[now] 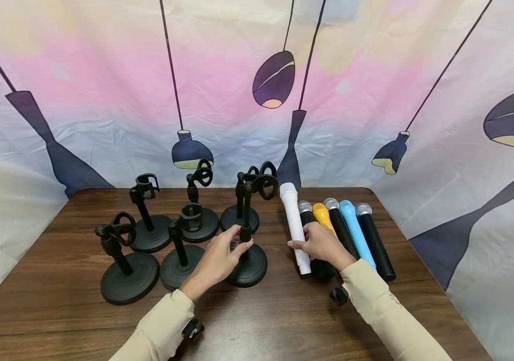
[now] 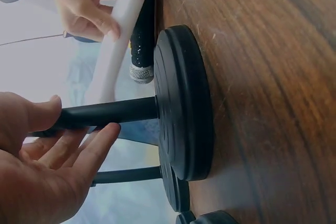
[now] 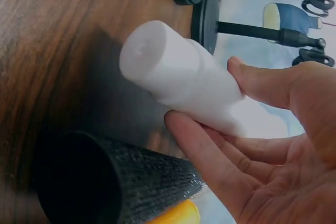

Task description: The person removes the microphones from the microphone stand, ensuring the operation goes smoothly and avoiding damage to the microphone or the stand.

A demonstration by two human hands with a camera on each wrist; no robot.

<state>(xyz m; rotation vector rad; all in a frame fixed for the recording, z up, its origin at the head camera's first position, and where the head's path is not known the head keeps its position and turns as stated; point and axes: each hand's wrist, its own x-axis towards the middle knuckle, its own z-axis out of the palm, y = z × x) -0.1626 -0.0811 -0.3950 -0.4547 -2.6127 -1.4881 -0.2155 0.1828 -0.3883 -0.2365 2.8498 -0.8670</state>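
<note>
My right hand [image 1: 323, 243] pinches a white microphone [image 1: 292, 213] between thumb and fingers. The microphone slants with its head away from me, and the right wrist view shows its lower end [image 3: 157, 56] raised over the wood. With thumb on one side and fingers on the other, my left hand [image 1: 217, 256] holds the upright pole [image 2: 113, 113] of a black desktop microphone stand [image 1: 251, 268]. That stand's round base rests on the table, and its ring clip [image 1: 268, 185] at the top holds nothing.
Several more black stands with round bases, such as the front left one [image 1: 126, 281], occupy the table's left side. Right of the white microphone lie a blue microphone [image 1: 357, 233], a yellow one [image 1: 322, 214] and several black ones [image 1: 376, 243]. A patterned cloth [image 1: 234, 100] hangs behind the table [image 1: 275, 321].
</note>
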